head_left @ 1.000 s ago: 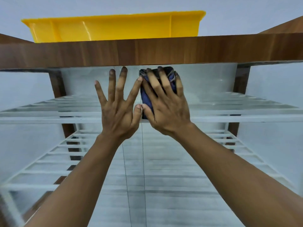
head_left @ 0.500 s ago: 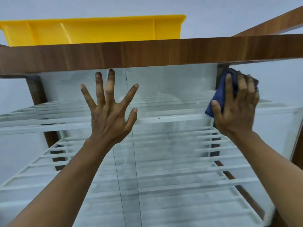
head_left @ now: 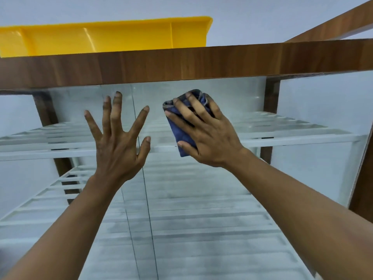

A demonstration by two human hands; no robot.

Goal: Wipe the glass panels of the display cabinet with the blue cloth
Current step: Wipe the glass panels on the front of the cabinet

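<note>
The display cabinet has a wooden top rail [head_left: 181,63] and dusty front glass panels [head_left: 238,98] that meet at a vertical seam [head_left: 148,199]. My right hand [head_left: 210,136] presses the folded blue cloth [head_left: 177,128] flat against the upper glass, right of the seam, with spread fingers over the cloth and the thumb at its lower edge. Left of the seam, my left hand [head_left: 119,146] rests open on the glass with its fingers fanned out. It holds nothing.
A yellow plastic tray [head_left: 101,39] sits on the cabinet top. White slatted shelves [head_left: 292,136] show behind the glass at two levels. Brown wooden posts [head_left: 270,98] frame the cabinet at left and right. A pale wall lies behind.
My right hand has swept the cloth from the right post back leftwards to near the seam. The left hand has stayed planted on the glass.
</note>
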